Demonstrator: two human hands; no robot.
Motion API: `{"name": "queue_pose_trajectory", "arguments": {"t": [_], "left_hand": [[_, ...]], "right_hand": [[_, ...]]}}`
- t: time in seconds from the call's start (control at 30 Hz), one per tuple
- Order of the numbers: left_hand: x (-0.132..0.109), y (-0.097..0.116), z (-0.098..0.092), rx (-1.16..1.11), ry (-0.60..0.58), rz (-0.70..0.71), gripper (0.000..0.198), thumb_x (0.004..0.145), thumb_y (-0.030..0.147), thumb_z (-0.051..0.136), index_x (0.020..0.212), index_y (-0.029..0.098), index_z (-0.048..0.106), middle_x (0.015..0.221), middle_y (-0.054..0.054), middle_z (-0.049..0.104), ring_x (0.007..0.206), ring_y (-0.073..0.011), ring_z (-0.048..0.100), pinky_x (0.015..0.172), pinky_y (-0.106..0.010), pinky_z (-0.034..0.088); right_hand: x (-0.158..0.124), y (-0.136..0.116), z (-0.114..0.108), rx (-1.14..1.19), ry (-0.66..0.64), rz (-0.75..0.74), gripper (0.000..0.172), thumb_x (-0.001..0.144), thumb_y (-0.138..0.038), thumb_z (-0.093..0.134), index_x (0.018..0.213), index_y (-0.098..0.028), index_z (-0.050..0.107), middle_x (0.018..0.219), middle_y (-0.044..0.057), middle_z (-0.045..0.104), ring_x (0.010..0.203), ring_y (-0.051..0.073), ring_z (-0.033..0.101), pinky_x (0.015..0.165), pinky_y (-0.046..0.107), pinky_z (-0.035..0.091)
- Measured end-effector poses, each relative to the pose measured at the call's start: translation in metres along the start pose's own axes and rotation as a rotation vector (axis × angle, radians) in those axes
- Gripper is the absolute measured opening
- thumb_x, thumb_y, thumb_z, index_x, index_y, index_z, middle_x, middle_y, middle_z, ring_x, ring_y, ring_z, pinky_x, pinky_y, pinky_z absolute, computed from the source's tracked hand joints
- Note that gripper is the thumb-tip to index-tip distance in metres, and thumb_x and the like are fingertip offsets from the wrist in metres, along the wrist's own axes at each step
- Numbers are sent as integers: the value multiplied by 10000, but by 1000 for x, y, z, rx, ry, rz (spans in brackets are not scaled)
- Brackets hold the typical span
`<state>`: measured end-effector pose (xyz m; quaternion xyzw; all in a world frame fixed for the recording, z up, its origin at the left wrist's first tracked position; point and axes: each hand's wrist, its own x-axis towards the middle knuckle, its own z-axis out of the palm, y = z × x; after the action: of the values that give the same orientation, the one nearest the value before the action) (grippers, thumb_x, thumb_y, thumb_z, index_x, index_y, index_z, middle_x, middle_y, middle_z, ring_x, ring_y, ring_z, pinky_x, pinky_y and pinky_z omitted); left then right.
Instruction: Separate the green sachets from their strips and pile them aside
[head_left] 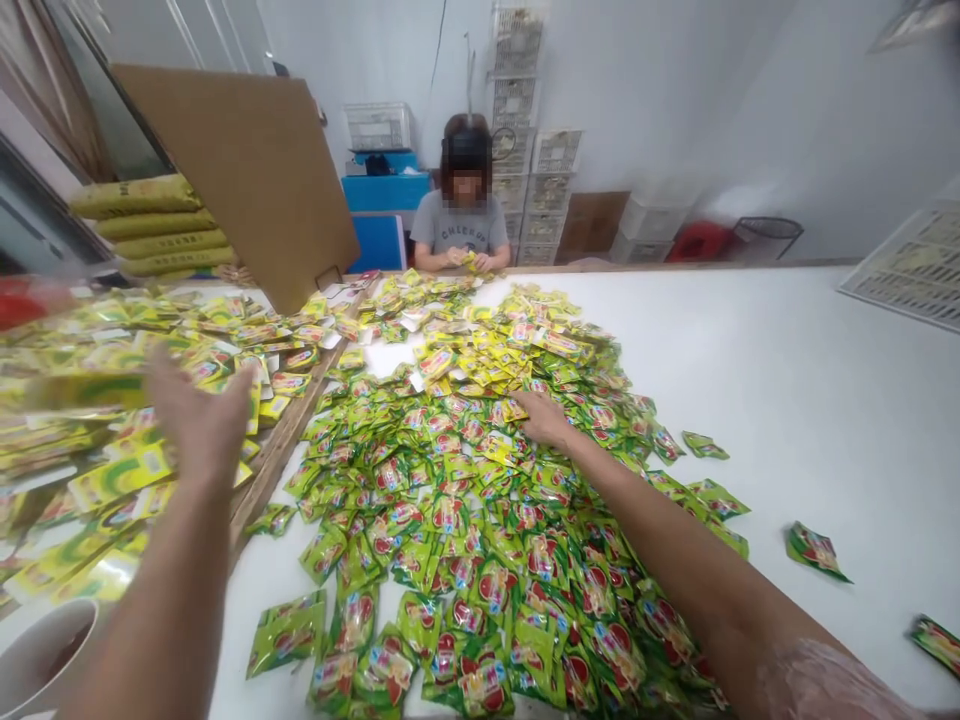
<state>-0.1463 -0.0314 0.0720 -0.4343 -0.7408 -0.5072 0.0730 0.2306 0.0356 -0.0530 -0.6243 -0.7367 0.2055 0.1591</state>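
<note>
My left hand [199,415] is smeared by motion over the heap of yellow cardboard packs [120,475] on the left. Its thumb and fingers are spread apart. Just left of the fingers, a long yellow pack [90,390] shows as a blurred streak, apparently apart from the hand. My right hand [546,420] reaches into the large pile of green sachets with watermelon pictures [480,580], where yellow sachets [480,355] lie at the far side. Its fingers are closed on the edge of a yellow sachet [510,411]; the fingertips are partly hidden.
A wooden strip [281,450] divides the white table [750,370]. A white tub [49,650] stands at near left, a cardboard sheet [255,170] at far left. Across the table a person [461,215] handles yellow sachets. Loose sachets [817,550] and a white crate [911,265] are on the right.
</note>
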Motion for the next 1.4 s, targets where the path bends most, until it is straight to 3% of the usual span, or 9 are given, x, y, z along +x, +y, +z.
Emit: {"name": "queue_pose_trajectory", "arguments": {"t": [0.07,0.17,0.23,0.33,0.53,0.8,1.0,1.17,1.4], "left_hand": [[-34,11,22,99,-270,3,507,749,381,608,1183,127,541,1146,-92,607,1029,-273,561,929,-417,415],[-106,23,59,74,-759,162,311,793,346,533,1012,163,656,1017,-84,666,911,-243,606,858,-379,451],[-146,27,80,11,-965,324,356,730,350,611,1039,177,652,1076,-108,646,1024,-276,553,900,-384,418],[-178,25,99,-123,-1152,312,300,599,186,699,899,180,691,971,-131,667,1018,-315,542,910,-397,389],[-174,14,108,-250,-1032,38,185,766,231,508,843,177,667,721,-83,637,741,-239,589,781,-386,451],[-199,9,82,-788,-1007,-584,240,671,307,660,851,153,627,724,-3,537,572,-100,491,569,-265,516],[-211,7,73,-802,-1074,-580,334,676,320,681,965,159,638,608,26,489,525,-91,459,543,-238,487],[-216,10,68,-850,-1071,-610,376,680,337,690,1013,173,629,647,15,525,572,-103,507,578,-245,493],[-226,30,69,-1006,-985,-678,400,643,396,730,938,190,555,669,32,554,659,-114,548,608,-222,461]], "right_hand": [[4,9,5,6,-7,-22,488,687,-5,494,1117,-205,612,1215,94,566,1196,311,415,962,476,312],[-4,11,11,19,12,-33,336,804,-107,452,1064,-195,646,1051,107,646,1026,287,551,871,407,399],[-15,9,12,29,49,-25,348,850,-162,415,1143,-179,602,1082,118,632,1013,274,563,845,378,424],[-34,6,13,262,83,41,364,870,-274,422,1192,-168,552,1118,113,607,979,249,581,820,361,455],[-65,-5,27,921,-15,152,464,683,-443,627,1059,-178,565,917,56,622,810,208,593,720,343,499],[-93,-33,34,882,58,16,412,666,-466,614,947,-177,530,964,68,600,919,219,542,764,311,448],[-109,-54,11,714,-122,-43,333,706,-402,588,960,-188,559,926,34,585,761,176,544,653,285,433],[-107,-62,11,896,-225,-16,439,613,-367,692,968,-187,507,765,-3,571,690,164,545,626,280,446],[-100,-55,40,723,-29,50,324,663,-378,650,912,-200,546,690,-14,568,627,160,527,567,270,438]]}}
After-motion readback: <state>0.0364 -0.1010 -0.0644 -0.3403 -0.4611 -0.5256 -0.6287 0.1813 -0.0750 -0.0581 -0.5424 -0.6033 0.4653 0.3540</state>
